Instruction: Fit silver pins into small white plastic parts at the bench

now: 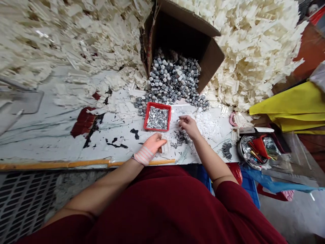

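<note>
Near the front edge of the bench (61, 147), the left hand (149, 148) clamps a white piece (165, 148), probably for steadiness, while whether the right hand's (188, 125) grip beside the red tray (146, 117) is closed, I cannot tell.

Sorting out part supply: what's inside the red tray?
The red tray holds many small, slim, silvery pieces, lying jumbled. They cover the tray's floor, so whatever is under the top layer can't be seen.

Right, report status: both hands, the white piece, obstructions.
Gloved left hand holding white piece. Right hand beside red tray, grip unclear. Small loose bits lie between hands.
</note>
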Motion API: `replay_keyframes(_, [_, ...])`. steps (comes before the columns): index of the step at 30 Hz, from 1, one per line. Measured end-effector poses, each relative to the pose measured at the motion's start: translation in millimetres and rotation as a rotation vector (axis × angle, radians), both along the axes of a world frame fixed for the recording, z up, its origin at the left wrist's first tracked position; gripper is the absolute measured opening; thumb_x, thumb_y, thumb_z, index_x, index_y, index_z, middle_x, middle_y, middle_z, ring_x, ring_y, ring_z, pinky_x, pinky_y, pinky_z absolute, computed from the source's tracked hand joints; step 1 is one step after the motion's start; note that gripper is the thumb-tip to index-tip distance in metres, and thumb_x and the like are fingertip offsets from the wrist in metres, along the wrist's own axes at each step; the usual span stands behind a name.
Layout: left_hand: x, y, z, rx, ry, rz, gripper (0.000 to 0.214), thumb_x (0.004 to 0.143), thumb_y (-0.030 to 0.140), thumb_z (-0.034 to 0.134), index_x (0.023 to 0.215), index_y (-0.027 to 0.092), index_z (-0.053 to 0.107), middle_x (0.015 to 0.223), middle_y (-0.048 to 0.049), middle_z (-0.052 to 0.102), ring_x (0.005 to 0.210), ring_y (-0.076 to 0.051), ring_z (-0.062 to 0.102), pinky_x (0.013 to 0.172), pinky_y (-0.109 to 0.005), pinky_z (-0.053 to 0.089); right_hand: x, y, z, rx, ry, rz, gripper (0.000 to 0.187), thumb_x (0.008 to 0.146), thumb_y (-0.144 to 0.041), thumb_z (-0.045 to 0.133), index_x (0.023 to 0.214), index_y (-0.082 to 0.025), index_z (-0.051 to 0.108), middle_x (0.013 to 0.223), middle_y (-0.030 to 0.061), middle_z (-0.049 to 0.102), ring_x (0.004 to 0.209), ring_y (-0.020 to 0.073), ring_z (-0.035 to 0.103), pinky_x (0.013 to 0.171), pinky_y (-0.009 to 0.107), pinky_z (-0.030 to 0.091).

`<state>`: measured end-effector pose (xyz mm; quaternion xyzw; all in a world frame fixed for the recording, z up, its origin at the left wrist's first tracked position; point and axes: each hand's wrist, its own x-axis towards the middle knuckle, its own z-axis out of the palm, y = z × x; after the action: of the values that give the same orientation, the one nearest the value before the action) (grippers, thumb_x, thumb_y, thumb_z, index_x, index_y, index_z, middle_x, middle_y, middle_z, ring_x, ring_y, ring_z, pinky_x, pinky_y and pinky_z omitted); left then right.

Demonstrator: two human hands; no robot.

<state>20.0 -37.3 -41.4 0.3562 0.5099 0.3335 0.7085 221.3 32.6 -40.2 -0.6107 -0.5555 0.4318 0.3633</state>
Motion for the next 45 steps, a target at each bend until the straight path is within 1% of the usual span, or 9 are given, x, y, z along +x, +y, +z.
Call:
replay_keyframes(4, [0,3,-1.6,0.016,-0.047,0.060,0.026,0.066,0.030,0.065,0.085,0.017,0.053,0.055,0.0052,0.051,0.043,-0.011,0.047,0.039,-0.021,0.038,-39,-32,3.3,0.088,0.171,0.084,0.019,0.073,-0.036,0.068,0.080,-0.018,0.063,0.079,0.0024,0.067,0.069,0.0147,0.062,0.066,0.029,0.052])
replay_keyframes(11, [-7,-1,3.2,0.094,0.052,0.044,0.023,0.069,0.031,0.063,0.085,0.015,0.062,0.057,0.0047,0.047,0.043,-0.008,0.040,0.037,-0.019,0.034,-54,-50,2.9,0.598,-0.320,0.266,0.013,0.085,-0.030,0.061,0.075,-0.021,0.064,0.084,0.0063,0.068,0.081,0.0164,0.062,0.073,0.031,0.051])
replay_keyframes(15, [-9,-2,6.7,0.099,0.059,0.023,0.021,0.068,0.030,0.062,0.082,0.014,0.063,0.056,0.0045,0.047,0.043,-0.008,0.037,0.037,-0.019,0.030,-55,-57,3.0,0.665,-0.470,0.332,0.013,0.088,-0.030,0.059,0.083,-0.021,0.066,0.090,0.0072,0.069,0.087,0.0175,0.061,0.076,0.031,0.050])
replay_keyframes(21, [-15,-3,9.0,0.151,0.119,-0.056,0.025,0.070,0.034,0.061,0.085,0.015,0.063,0.057,0.0038,0.052,0.047,-0.010,0.044,0.043,-0.021,0.033,-53,-59,12.7,0.428,-0.334,0.351,0.018,0.086,-0.033,0.060,0.097,-0.020,0.066,0.089,0.0074,0.065,0.088,0.0185,0.058,0.081,0.034,0.047])
replay_keyframes(28, [-21,-10,16.3,0.425,0.505,-0.198,0.027,0.071,0.032,0.060,0.093,0.018,0.064,0.072,-0.0007,0.065,0.062,-0.016,0.056,0.063,-0.029,0.043,-41,-35,13.1,-0.363,0.251,0.603,0.052,0.052,-0.045,0.084,0.083,-0.018,0.052,0.070,-0.0048,0.056,0.066,0.0110,0.054,0.062,0.025,0.044])
replay_keyframes(34, [-23,-6,14.0,0.234,0.175,-0.193,0.028,0.066,0.031,0.063,0.090,0.018,0.058,0.077,-0.0015,0.066,0.069,-0.017,0.060,0.064,-0.028,0.045,-27,-2,20.1,-0.306,0.157,0.809,0.039,0.068,-0.042,0.075,0.090,-0.018,0.054,0.078,-0.0013,0.061,0.072,0.0127,0.058,0.068,0.028,0.048])
replay_keyframes(36, [-20,-3,11.8,0.105,-0.038,-0.133,0.035,0.063,0.031,0.065,0.094,0.017,0.056,0.081,-0.0026,0.067,0.075,-0.018,0.062,0.068,-0.028,0.047,-5,35,26.7,-0.148,-0.089,0.693,0.026,0.079,-0.038,0.066,0.093,-0.017,0.058,0.089,0.0038,0.064,0.083,0.0162,0.060,0.078,0.034,0.049])
replay_keyframes(40, [-17,-1,17.0,-0.041,-0.236,-0.050,0.034,0.063,0.029,0.067,0.093,0.015,0.059,0.084,-0.0041,0.068,0.081,-0.020,0.064,0.077,-0.029,0.049,51,121,37.0,0.262,-0.843,0.038,0.022,0.087,-0.014,0.045,0.105,-0.015,0.058,0.107,0.0146,0.062,0.102,0.0249,0.054,0.092,0.042,0.042])
replay_keyframes(45, [-19,0,30.4,-0.088,-0.279,0.026,0.031,0.061,0.024,0.067,0.090,0.016,0.060,0.078,-0.0013,0.066,0.077,-0.018,0.062,0.071,-0.027,0.049,84,165,34.6,0.244,-1.185,0.058,0.040,0.079,-0.007,0.046,0.117,-0.012,0.056,0.112,0.0182,0.060,0.100,0.0291,0.055,0.084,0.038,0.044])
